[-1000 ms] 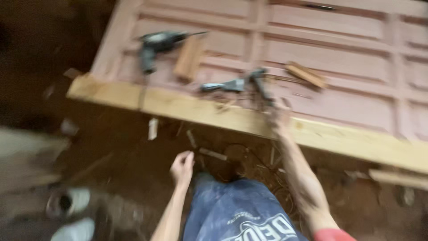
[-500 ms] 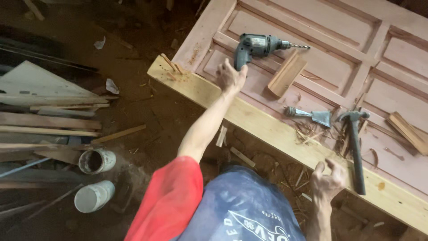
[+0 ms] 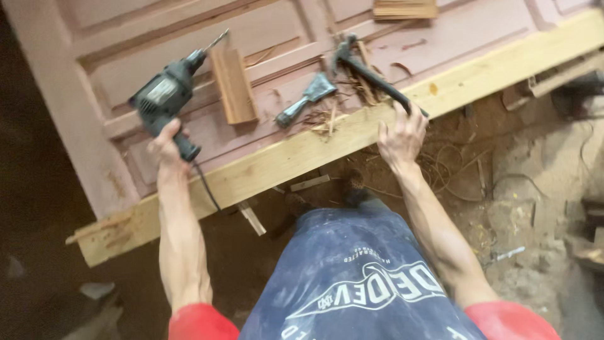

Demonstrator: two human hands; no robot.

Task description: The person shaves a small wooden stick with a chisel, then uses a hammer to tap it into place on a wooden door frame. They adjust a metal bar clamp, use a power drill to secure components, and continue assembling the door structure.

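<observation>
Since half a second ago the left hand (image 3: pixel 168 143) has gone from touching the drill's handle to closing around it, and the electric drill (image 3: pixel 168 96) now sits lifted in that grip instead of lying flat on the panel. The right hand (image 3: pixel 400 135) has moved up from the lower edge of the plank to the hammer's handle end.

The left hand is clenched on the drill's grip, the dark green body rising above the knuckles and the bit pointing away from the person and to the right. Its black cord (image 3: pixel 206 187) hangs down just right of the wrist, across the pale wooden plank (image 3: pixel 296 157) that runs under both hands. Just right of the drill's nose lies a short wooden block (image 3: pixel 233 85) on the pinkish panelled door (image 3: pixel 75 75).

The right hand is closed on the end of the hammer (image 3: pixel 371 72), whose dark handle slants up and left from the fingers to the head. To the left of that hand, between the two hands, a scraper-like metal tool (image 3: pixel 306 97) lies among wood shavings (image 3: pixel 327 116). Far above the right hand, another wooden piece (image 3: pixel 404 8) rests at the door's top edge.
</observation>
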